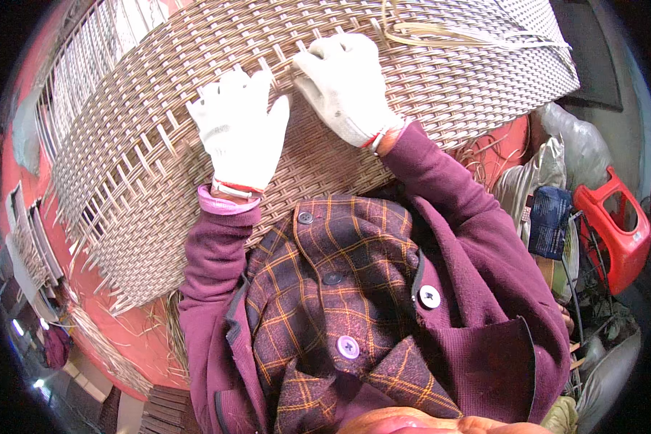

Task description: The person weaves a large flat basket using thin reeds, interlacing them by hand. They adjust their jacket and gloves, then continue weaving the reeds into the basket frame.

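Note:
A large brown-and-cream woven wicker panel (152, 239) lies across the area before me, with a row of loose strip ends (163, 134) standing out along a seam. My left hand (242, 130), in a white glove, rests on the weave at this seam, its fingers stretched forward and the thumb apart. To its right, my right hand (343, 90), also gloved in white, bears on the panel with its fingers curled down at the strip ends. Whatever those fingertips pinch is hidden beneath them. Beyond the right hand, a bundle of long pale strips (456, 35) lies over the weave.
Beneath the panel is a red surface (123, 336) strewn with loose strands. A red plastic stool (615, 235) lies on the right, beside grey plastic bags (575, 141) and a dark blue packet (550, 220). At the far left, more panels (32, 239) lean together.

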